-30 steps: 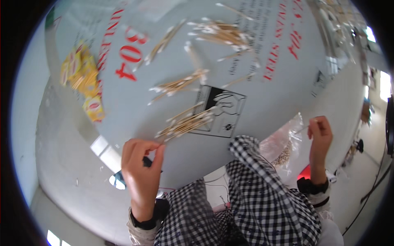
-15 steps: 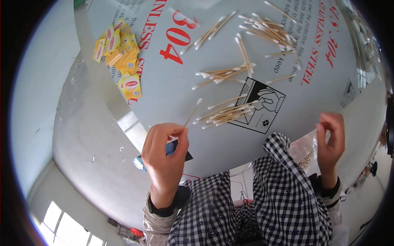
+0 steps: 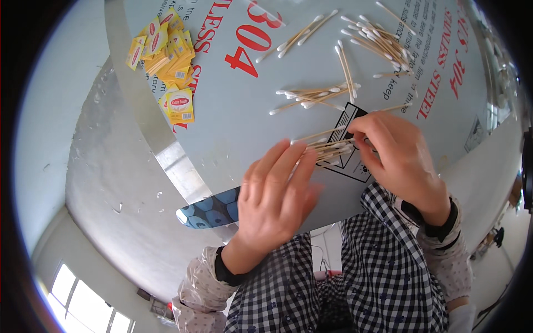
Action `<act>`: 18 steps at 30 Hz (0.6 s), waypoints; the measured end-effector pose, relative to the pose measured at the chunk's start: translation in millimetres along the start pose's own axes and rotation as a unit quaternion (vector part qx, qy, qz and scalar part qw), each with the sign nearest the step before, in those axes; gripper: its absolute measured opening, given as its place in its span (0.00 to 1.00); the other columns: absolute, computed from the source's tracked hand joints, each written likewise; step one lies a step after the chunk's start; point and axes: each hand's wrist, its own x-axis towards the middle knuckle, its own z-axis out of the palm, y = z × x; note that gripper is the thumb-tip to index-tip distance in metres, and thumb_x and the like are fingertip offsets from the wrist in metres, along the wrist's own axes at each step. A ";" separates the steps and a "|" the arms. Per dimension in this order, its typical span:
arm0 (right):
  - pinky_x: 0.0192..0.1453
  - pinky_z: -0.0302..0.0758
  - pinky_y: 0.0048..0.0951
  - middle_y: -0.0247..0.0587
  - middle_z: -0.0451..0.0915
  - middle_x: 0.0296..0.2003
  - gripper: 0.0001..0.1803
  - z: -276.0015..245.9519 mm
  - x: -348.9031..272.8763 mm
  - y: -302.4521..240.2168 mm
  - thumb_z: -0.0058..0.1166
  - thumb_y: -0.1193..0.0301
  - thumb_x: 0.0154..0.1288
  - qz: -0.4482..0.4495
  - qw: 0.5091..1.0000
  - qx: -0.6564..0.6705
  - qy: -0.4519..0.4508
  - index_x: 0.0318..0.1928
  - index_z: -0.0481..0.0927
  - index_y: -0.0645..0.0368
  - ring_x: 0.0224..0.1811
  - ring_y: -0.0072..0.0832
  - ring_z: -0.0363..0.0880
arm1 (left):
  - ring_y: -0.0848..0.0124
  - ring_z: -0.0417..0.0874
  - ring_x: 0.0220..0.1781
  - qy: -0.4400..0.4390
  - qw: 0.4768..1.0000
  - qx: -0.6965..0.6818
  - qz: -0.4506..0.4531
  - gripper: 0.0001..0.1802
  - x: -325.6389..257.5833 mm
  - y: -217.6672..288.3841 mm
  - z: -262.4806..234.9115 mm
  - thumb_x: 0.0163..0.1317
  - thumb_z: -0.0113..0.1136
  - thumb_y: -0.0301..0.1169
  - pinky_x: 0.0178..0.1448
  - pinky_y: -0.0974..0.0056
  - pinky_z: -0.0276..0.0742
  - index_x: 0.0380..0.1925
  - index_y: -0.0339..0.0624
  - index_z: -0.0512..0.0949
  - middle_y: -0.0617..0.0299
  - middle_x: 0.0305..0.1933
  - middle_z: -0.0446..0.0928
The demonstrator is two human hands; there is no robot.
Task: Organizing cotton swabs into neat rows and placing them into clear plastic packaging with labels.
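A small pile of wooden cotton swabs (image 3: 333, 150) with white tips lies near the table's front edge, between my hands. Over its left end, my left hand (image 3: 275, 194) reaches with fingers stretched and slightly blurred, hiding part of the swabs. At the pile's right end, the thumb and forefinger of my right hand (image 3: 397, 152) close on the tip of a cotton swab (image 3: 343, 141). Beyond them lies another group of swabs (image 3: 313, 95), with a leaning pair (image 3: 345, 72) touching its right end.
A larger swab heap (image 3: 380, 41) lies at the far right, and a few swabs (image 3: 297, 36) at the far middle. Yellow printed packets (image 3: 166, 53) are piled at the left. A blue patterned object (image 3: 208, 211) sits at the front edge of the film-covered table (image 3: 222, 150).
My left hand has moved right from the front edge, where it pinched a single swab, onto the pile. My right hand has come in leftward from the table's right side to the swabs.
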 end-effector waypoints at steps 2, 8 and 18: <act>0.34 0.76 0.38 0.41 0.78 0.34 0.18 1.4 -0.1 -1.6 0.58 0.86 0.48 0.013 1.000 -0.007 -0.013 0.42 0.73 0.60 0.33 0.42 0.80 | 0.49 0.69 0.69 -0.040 0.999 0.028 0.001 0.42 0.8 7.2 11.3 0.49 0.73 0.41 0.70 0.48 0.63 0.61 0.30 0.70 0.44 0.67 0.69; 0.34 0.75 0.37 0.43 0.77 0.34 0.17 -27.5 -34.3 -4.1 0.56 0.87 0.50 0.102 0.992 -0.069 0.025 0.42 0.75 0.60 0.32 0.42 0.79 | 0.56 0.54 0.81 -0.139 0.985 0.089 -0.042 0.54 -9.1 13.0 38.2 0.57 0.52 0.66 0.81 0.48 0.43 0.72 0.33 0.60 0.49 0.78 0.57; 0.35 0.72 0.34 0.44 0.76 0.33 0.11 -79.6 -208.2 25.5 0.53 0.86 0.55 0.407 0.893 -0.171 -0.082 0.39 0.73 0.62 0.31 0.38 0.75 | 0.56 0.56 0.80 -0.135 0.983 0.109 -0.050 0.57 -12.1 17.6 38.9 0.52 0.54 0.68 0.81 0.48 0.46 0.71 0.33 0.61 0.49 0.78 0.58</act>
